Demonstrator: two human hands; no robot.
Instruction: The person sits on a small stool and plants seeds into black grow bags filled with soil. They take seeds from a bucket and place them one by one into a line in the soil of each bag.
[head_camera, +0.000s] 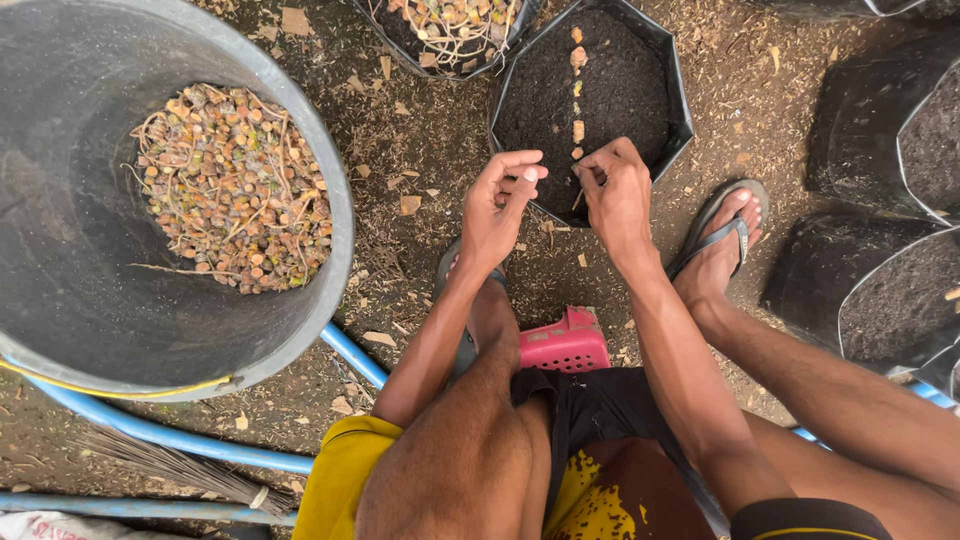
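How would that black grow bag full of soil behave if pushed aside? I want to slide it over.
The grow bag looks filled nearly to the rim with dark soil, so it is probably heavy and would drag rather than glide. Its thin walls look floppy and would likely buckle. The row of seed pieces on top sits loose and may shift.

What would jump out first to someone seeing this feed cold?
Likely the large grey tub at left, its bottom heaped with small tan sprouting cuttings. Next, the two bare hands at centre: the right hand rests on the near rim of a black soil-filled grow bag where a row of planted pieces runs down the middle, while the left hand hovers beside it, fingers pinched together. A pink plastic stool shows between the knees.
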